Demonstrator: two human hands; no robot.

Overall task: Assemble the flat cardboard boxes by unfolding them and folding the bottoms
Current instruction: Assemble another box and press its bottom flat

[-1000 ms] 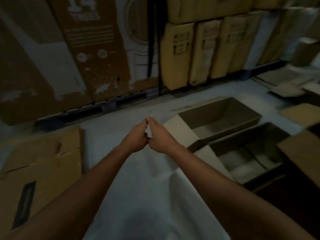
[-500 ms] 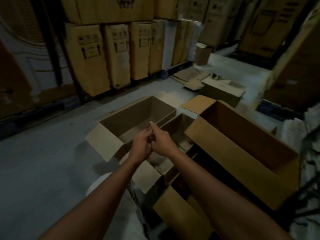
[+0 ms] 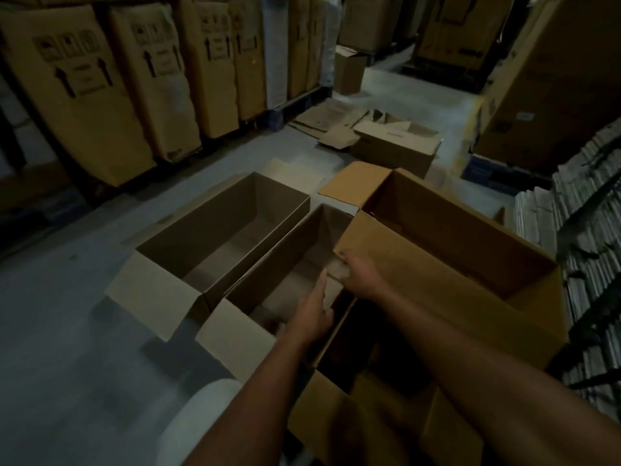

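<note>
**Three open boxes, both hands over the middle one**

Three boxes stand side by side on the grey floor (image 3: 67, 331), tops open. The left box (image 3: 188, 243) and middle box (image 3: 268, 264) share touching walls, and each has a flap lying outward toward the viewer. The right box (image 3: 470, 270) is larger and paler, its near wall pressed against the middle box's right side, its front flap hanging down at the bottom of the view.

The left hand (image 3: 314, 314) reaches over the middle box with its fingers straight and together, holding nothing. The right hand (image 3: 364, 275) sits at the left edge of the right box; its fingers curl at that edge, but the dim light hides whether they actually grip it.

Bare floor spreads wide to the left of the boxes and runs away as an aisle beyond them. Flattened cardboard (image 3: 332, 124) and a half-opened carton (image 3: 396, 146) lie farther down that aisle. Tall cartons (image 3: 111, 89) printed with arrows line the left wall on a pallet. Stacked flat sheets (image 3: 588, 213) fill the right edge, close beside the right box.
</note>
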